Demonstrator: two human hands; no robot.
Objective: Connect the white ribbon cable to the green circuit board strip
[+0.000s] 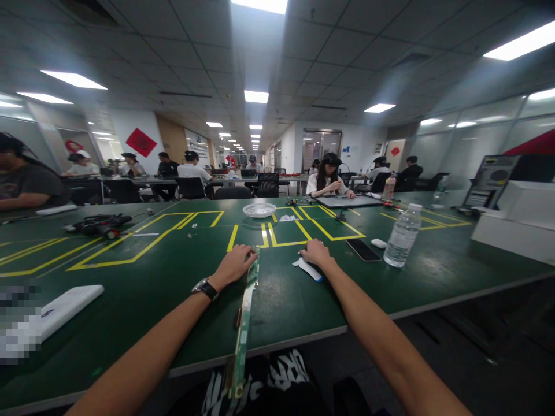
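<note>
My left hand [235, 263], with a black watch on the wrist, is closed on the far end of a long, narrow green circuit board [245, 312]. The board's near end sticks out past the table edge over my lap. To the right, my right hand [315, 253] has its fingers curled down at the top of a crumpled white piece of paper or wipe [309, 269] with a blue edge. That piece lies against the table, and my fingertips are partly hidden behind the hand.
The green table [286, 312] carries yellow tape outlines. Right of my hand are a black phone [363, 250], a white case [378, 244] and a water bottle [402, 236]. A white dish [259, 210] stands ahead; black tools [97, 225] lie left. A person [332, 179] sits opposite.
</note>
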